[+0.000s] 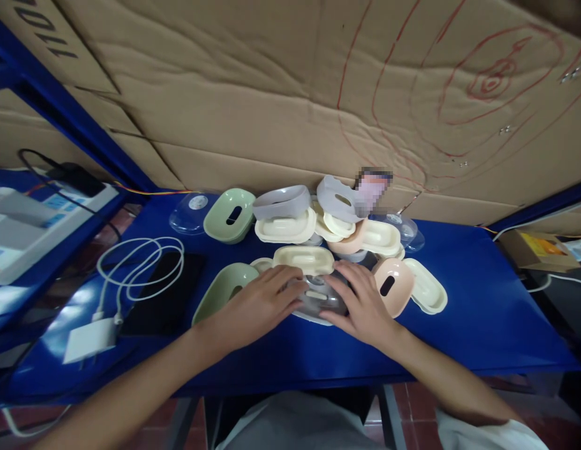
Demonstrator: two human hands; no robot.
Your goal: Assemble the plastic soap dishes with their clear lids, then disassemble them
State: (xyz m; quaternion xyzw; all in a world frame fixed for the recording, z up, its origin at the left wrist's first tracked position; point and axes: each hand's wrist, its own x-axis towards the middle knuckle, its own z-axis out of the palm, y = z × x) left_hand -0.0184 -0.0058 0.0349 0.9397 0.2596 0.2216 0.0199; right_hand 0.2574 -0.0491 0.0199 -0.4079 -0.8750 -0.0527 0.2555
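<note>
Fingers (284, 279) of both hands are bent down over a grey box (318, 300). The left hand (257, 305) and right hand (361, 305) clasp it from either side, near the front middle of the blue table (482, 319). A cream lid (303, 257) touches it behind, with a green shell (222, 289) to the left and a pink shell (392, 285) to the right. Looks like early days to me: one box in hand, and the pile (290, 215) behind is all loose pieces. Phone (164, 294) and cable (139, 262) sit off left.
</note>
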